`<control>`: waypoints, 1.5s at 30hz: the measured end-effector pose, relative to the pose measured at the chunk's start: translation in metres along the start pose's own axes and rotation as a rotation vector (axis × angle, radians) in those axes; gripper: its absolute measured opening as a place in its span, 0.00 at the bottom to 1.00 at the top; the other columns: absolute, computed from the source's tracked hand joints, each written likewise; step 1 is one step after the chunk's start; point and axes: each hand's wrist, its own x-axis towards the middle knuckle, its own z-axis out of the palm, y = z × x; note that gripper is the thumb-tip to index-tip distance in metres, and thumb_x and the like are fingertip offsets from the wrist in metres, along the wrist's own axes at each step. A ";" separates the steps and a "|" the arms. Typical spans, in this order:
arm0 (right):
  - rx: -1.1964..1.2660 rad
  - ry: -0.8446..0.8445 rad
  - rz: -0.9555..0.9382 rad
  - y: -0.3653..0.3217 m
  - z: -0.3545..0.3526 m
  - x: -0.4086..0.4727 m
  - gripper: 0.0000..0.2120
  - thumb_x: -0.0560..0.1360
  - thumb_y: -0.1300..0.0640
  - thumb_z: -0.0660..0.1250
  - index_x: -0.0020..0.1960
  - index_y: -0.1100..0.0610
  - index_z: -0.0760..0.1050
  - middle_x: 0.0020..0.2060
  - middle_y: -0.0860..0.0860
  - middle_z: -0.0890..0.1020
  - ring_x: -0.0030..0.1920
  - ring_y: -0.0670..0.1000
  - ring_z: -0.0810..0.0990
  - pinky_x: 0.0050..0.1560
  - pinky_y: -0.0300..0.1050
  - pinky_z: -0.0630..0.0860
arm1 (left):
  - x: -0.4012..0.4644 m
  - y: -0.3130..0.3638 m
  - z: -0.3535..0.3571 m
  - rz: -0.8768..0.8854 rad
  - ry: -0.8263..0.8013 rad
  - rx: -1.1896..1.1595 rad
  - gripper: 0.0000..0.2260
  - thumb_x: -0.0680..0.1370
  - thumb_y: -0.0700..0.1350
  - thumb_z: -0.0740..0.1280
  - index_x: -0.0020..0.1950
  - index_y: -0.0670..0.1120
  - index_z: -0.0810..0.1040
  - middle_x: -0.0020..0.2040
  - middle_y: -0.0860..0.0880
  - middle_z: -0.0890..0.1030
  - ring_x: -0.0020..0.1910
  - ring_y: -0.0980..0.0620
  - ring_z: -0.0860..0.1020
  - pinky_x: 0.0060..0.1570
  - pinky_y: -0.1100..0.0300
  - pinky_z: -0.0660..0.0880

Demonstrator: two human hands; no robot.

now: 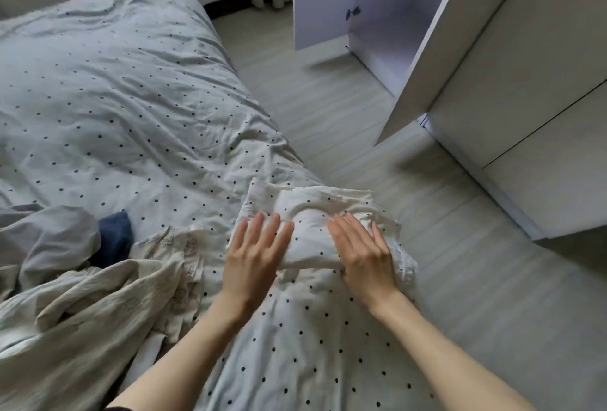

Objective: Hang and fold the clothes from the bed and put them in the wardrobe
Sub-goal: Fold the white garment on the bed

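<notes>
White garment (315,230), folded, lies at the bed's (115,98) near corner. Left hand (254,259) and right hand (364,256) press flat on it, fingers straight. Wardrobe (492,82) stands open beyond the bed.

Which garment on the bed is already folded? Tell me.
The white garment under both flat hands, left hand and right hand; the others lie crumpled at left.

Duvet (115,108): pale grey-white with dark dots. Folded garment (315,230): plain white. Far-left garment (113,239): dark blue; wardrobe (525,82): white.
</notes>
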 end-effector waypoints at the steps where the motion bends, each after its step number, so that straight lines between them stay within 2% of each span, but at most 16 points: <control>1: -0.015 0.024 -0.001 0.012 -0.017 0.001 0.27 0.68 0.68 0.47 0.58 0.62 0.79 0.57 0.57 0.81 0.59 0.58 0.79 0.54 0.65 0.75 | 0.013 0.012 -0.008 0.018 0.020 -0.020 0.17 0.73 0.36 0.59 0.58 0.43 0.80 0.57 0.43 0.80 0.56 0.40 0.78 0.57 0.44 0.74; 7: -0.101 0.134 0.014 0.121 -0.102 -0.026 0.23 0.69 0.68 0.53 0.59 0.61 0.79 0.59 0.56 0.80 0.60 0.59 0.78 0.55 0.64 0.75 | 0.074 0.135 -0.026 0.027 0.139 -0.107 0.19 0.73 0.36 0.56 0.58 0.44 0.80 0.57 0.44 0.80 0.56 0.41 0.79 0.59 0.46 0.71; 10: -0.097 0.143 0.016 0.193 -0.132 -0.059 0.26 0.62 0.71 0.62 0.58 0.60 0.79 0.59 0.56 0.80 0.60 0.60 0.78 0.55 0.64 0.75 | 0.089 0.217 -0.017 0.005 0.133 -0.130 0.20 0.71 0.36 0.56 0.57 0.44 0.81 0.56 0.45 0.81 0.55 0.42 0.79 0.59 0.48 0.68; 13: -0.076 0.052 0.015 0.260 -0.159 -0.086 0.31 0.55 0.74 0.70 0.58 0.60 0.80 0.57 0.56 0.81 0.58 0.60 0.79 0.54 0.62 0.77 | 0.110 0.290 -0.009 0.017 0.131 -0.161 0.19 0.71 0.36 0.57 0.55 0.44 0.82 0.54 0.45 0.82 0.52 0.43 0.81 0.54 0.49 0.73; 15: -0.083 0.009 0.000 0.299 -0.180 -0.096 0.32 0.53 0.74 0.70 0.57 0.61 0.80 0.57 0.56 0.81 0.57 0.60 0.80 0.52 0.61 0.78 | 0.129 0.329 -0.010 0.018 0.102 -0.178 0.18 0.70 0.37 0.57 0.54 0.44 0.82 0.53 0.45 0.82 0.50 0.43 0.81 0.52 0.51 0.75; 19: -0.120 -0.048 -0.063 0.373 -0.225 -0.084 0.28 0.58 0.72 0.60 0.56 0.62 0.80 0.55 0.57 0.82 0.56 0.59 0.81 0.51 0.60 0.78 | 0.173 0.399 -0.018 -0.080 0.054 -0.260 0.18 0.68 0.37 0.58 0.53 0.44 0.81 0.51 0.46 0.82 0.48 0.44 0.80 0.51 0.51 0.71; 21: -0.133 -0.062 -0.092 0.391 -0.232 -0.070 0.29 0.56 0.74 0.62 0.55 0.62 0.81 0.54 0.57 0.82 0.56 0.59 0.81 0.51 0.60 0.78 | 0.186 0.412 -0.017 -0.128 0.045 -0.304 0.17 0.69 0.37 0.60 0.53 0.43 0.81 0.50 0.46 0.82 0.47 0.43 0.80 0.50 0.51 0.74; 25: -0.096 -0.098 -0.162 0.398 -0.230 -0.020 0.29 0.56 0.75 0.65 0.56 0.62 0.80 0.55 0.58 0.82 0.57 0.59 0.80 0.53 0.60 0.77 | 0.218 0.392 -0.015 -0.225 0.045 -0.310 0.17 0.66 0.33 0.70 0.54 0.42 0.81 0.50 0.44 0.81 0.47 0.42 0.80 0.49 0.49 0.76; 28: -0.066 -0.114 -0.247 0.383 -0.218 0.026 0.26 0.59 0.73 0.62 0.55 0.61 0.80 0.55 0.57 0.82 0.56 0.58 0.81 0.52 0.59 0.78 | 0.231 0.359 -0.014 -0.290 0.063 -0.246 0.19 0.65 0.32 0.70 0.55 0.43 0.80 0.50 0.44 0.81 0.48 0.42 0.80 0.49 0.49 0.75; 30: -0.043 -0.105 -0.290 0.373 -0.208 0.059 0.26 0.59 0.74 0.65 0.55 0.61 0.80 0.54 0.57 0.82 0.56 0.58 0.81 0.52 0.58 0.78 | 0.242 0.334 -0.014 -0.322 0.085 -0.214 0.18 0.66 0.33 0.68 0.55 0.43 0.80 0.51 0.44 0.81 0.49 0.42 0.80 0.50 0.49 0.76; 32: -0.014 -0.113 -0.343 0.362 -0.197 0.109 0.26 0.58 0.73 0.68 0.55 0.60 0.80 0.55 0.57 0.82 0.56 0.58 0.81 0.52 0.58 0.78 | 0.267 0.297 -0.014 -0.349 0.099 -0.189 0.18 0.66 0.34 0.65 0.55 0.42 0.80 0.51 0.44 0.81 0.49 0.42 0.79 0.50 0.49 0.75; 37: -0.029 -0.004 -0.442 0.325 -0.180 0.277 0.22 0.62 0.71 0.62 0.54 0.60 0.81 0.53 0.57 0.82 0.55 0.57 0.81 0.50 0.57 0.79 | 0.372 0.178 -0.024 -0.407 0.174 -0.119 0.17 0.68 0.36 0.64 0.56 0.42 0.80 0.52 0.43 0.81 0.50 0.41 0.80 0.52 0.48 0.75; 40: -0.062 0.075 -0.463 0.301 -0.184 0.372 0.23 0.63 0.70 0.60 0.55 0.60 0.80 0.55 0.57 0.82 0.56 0.57 0.81 0.52 0.58 0.78 | 0.438 0.108 -0.044 -0.398 0.259 -0.063 0.18 0.69 0.34 0.66 0.57 0.41 0.80 0.54 0.42 0.80 0.51 0.40 0.79 0.53 0.46 0.75; 45: -0.058 0.145 -0.445 0.272 -0.192 0.505 0.24 0.64 0.73 0.62 0.57 0.61 0.79 0.57 0.58 0.81 0.58 0.59 0.80 0.55 0.61 0.76 | 0.537 0.013 -0.076 -0.387 0.342 -0.007 0.19 0.68 0.30 0.70 0.58 0.41 0.79 0.54 0.41 0.80 0.51 0.39 0.79 0.54 0.44 0.74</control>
